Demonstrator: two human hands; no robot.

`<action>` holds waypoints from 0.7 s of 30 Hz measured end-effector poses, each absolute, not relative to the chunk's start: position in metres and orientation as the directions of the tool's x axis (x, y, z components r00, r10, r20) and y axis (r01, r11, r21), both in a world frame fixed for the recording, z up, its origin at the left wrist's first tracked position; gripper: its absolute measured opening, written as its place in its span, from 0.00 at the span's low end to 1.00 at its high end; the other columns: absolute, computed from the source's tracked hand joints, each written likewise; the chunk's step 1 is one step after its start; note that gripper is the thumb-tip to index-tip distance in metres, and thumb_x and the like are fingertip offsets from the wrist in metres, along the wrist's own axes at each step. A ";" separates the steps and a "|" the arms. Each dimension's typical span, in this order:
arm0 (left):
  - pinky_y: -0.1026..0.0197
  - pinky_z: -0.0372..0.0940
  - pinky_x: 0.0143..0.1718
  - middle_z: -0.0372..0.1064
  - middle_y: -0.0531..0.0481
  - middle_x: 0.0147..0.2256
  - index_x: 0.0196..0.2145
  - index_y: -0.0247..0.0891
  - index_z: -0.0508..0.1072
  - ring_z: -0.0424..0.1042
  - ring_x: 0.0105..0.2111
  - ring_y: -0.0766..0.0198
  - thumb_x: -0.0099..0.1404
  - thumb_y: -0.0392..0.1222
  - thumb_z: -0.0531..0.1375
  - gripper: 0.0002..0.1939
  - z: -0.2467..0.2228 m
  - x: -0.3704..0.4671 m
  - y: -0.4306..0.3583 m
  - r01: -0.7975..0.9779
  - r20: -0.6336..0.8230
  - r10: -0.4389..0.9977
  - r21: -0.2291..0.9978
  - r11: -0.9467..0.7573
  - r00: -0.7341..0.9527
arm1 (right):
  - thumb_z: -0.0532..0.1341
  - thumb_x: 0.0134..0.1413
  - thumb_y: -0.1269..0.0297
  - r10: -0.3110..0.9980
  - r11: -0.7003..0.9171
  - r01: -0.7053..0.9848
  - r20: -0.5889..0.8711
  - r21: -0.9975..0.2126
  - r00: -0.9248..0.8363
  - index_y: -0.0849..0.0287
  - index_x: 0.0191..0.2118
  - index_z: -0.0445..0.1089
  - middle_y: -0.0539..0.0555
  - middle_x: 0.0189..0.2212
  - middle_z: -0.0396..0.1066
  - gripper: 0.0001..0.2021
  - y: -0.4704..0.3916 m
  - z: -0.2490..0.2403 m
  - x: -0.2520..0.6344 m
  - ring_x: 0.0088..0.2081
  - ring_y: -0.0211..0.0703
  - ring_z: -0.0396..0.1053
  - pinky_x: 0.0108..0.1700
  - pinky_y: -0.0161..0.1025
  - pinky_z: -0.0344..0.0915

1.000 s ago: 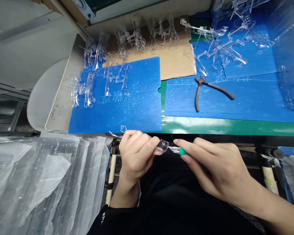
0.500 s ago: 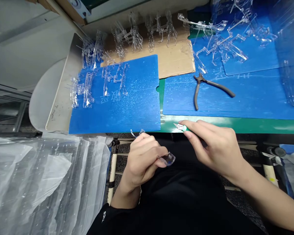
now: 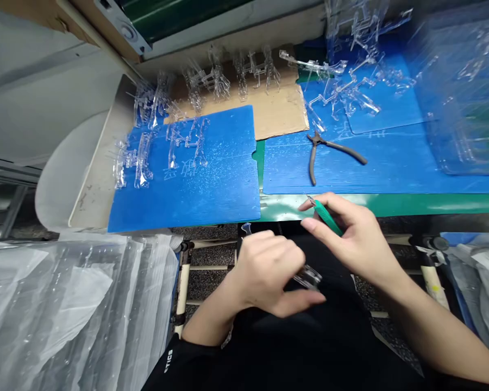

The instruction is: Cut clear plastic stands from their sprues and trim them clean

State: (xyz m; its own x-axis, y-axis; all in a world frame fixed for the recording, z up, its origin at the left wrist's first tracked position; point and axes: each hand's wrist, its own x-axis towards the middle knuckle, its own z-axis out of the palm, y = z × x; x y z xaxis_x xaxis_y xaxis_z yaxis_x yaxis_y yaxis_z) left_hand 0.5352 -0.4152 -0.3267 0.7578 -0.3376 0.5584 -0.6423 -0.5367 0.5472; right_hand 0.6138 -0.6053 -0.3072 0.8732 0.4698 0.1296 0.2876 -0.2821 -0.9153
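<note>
My left hand (image 3: 271, 274) is closed around a clear plastic part (image 3: 309, 277), whose ends stick out past the fingers; the hand covers its middle. It is in front of the table edge, above my lap. To its right, my right hand (image 3: 350, 233) grips a green-handled craft knife (image 3: 326, 216) with a short pointed tip facing up and left, apart from the plastic part. Beyond the right hand, a pair of nippers (image 3: 317, 140) with dark grey handles lies spread on the blue sheet (image 3: 285, 174).
Several clear plastic parts (image 3: 201, 138) stand on the left blue sheet (image 3: 212, 201) and the cardboard (image 3: 283, 111). More clear parts (image 3: 344, 89) lie tangled at the back right. A clear bin (image 3: 460, 157) is at the right. Stacked plastic-wrapped sheets (image 3: 85, 304) are at lower left.
My left hand has moved right and turned over, back upward, with the plastic part in it. The knife has swung in my right hand, so its green handle shows. The view has shifted slightly.
</note>
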 end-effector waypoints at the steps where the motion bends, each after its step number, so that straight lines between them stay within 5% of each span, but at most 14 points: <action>1: 0.55 0.48 0.25 0.58 0.56 0.21 0.26 0.42 0.62 0.59 0.20 0.65 0.75 0.63 0.59 0.27 -0.327 0.536 -0.425 -0.708 0.580 -0.421 0.462 -0.535 0.697 | 0.71 0.68 0.58 0.497 -0.269 0.232 0.072 -0.935 0.864 0.55 0.44 0.80 0.49 0.32 0.79 0.07 -0.605 -0.306 0.613 0.32 0.42 0.74 0.36 0.38 0.69; 6: 0.56 0.52 0.18 0.58 0.54 0.16 0.21 0.41 0.67 0.59 0.15 0.64 0.66 0.61 0.60 0.25 -0.332 0.538 -0.466 -0.946 0.598 -0.736 0.253 -0.204 0.318 | 0.74 0.64 0.65 0.603 -0.299 0.182 -0.037 -0.937 0.797 0.55 0.42 0.82 0.45 0.26 0.74 0.03 -0.609 -0.305 0.603 0.29 0.40 0.69 0.33 0.37 0.64; 10: 0.55 0.55 0.16 0.59 0.52 0.14 0.21 0.40 0.70 0.60 0.13 0.61 0.61 0.63 0.65 0.24 -0.323 0.534 -0.487 -0.973 0.436 -0.894 0.233 0.003 0.102 | 0.71 0.67 0.66 0.483 -0.408 0.219 -0.005 -0.886 0.876 0.58 0.40 0.80 0.48 0.31 0.79 0.03 -0.634 -0.297 0.580 0.32 0.42 0.73 0.36 0.37 0.64; 14: 0.52 0.59 0.17 0.62 0.51 0.17 0.22 0.42 0.69 0.62 0.15 0.58 0.59 0.64 0.70 0.25 -0.305 0.528 -0.527 -0.989 0.380 -0.924 0.116 0.092 -0.042 | 0.68 0.71 0.58 0.329 -0.528 0.195 0.013 -0.827 0.944 0.57 0.33 0.78 0.41 0.24 0.71 0.14 -0.675 -0.283 0.547 0.29 0.36 0.70 0.32 0.32 0.61; 16: 0.53 0.67 0.25 0.70 0.50 0.24 0.26 0.40 0.72 0.70 0.22 0.57 0.66 0.61 0.68 0.23 -0.298 0.530 -0.553 -0.985 0.449 -0.884 0.043 0.167 -0.131 | 0.76 0.61 0.55 0.270 -0.571 0.168 0.010 -0.803 0.963 0.56 0.26 0.76 0.37 0.19 0.67 0.17 -0.714 -0.277 0.539 0.25 0.33 0.68 0.28 0.29 0.60; 18: 0.54 0.76 0.44 0.80 0.47 0.38 0.38 0.38 0.79 0.79 0.38 0.57 0.74 0.53 0.65 0.15 -0.292 0.532 -0.578 -0.962 0.585 -0.775 -0.041 0.269 -0.242 | 0.78 0.58 0.55 0.122 -0.626 0.114 0.047 -0.771 0.991 0.55 0.27 0.76 0.37 0.20 0.69 0.16 -0.770 -0.259 0.520 0.25 0.33 0.68 0.28 0.30 0.62; 21: 0.49 0.62 0.74 0.80 0.49 0.56 0.52 0.43 0.79 0.77 0.58 0.59 0.78 0.40 0.63 0.08 -0.287 0.537 -0.599 -0.924 0.726 -0.602 -0.124 0.362 -0.333 | 0.66 0.73 0.53 -0.264 -0.710 -0.040 0.213 -0.703 0.941 0.57 0.35 0.76 0.46 0.29 0.75 0.16 -0.861 -0.206 0.456 0.30 0.39 0.68 0.34 0.36 0.65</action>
State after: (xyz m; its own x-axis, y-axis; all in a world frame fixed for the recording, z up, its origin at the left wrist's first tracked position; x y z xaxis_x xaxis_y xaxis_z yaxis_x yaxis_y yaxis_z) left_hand 0.5373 -0.5993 -0.2866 -0.3332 -0.6017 0.7259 -0.9240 0.3617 -0.1243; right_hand 0.4556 -0.8613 -0.2064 0.9408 -0.2640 0.2126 -0.0404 -0.7102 -0.7029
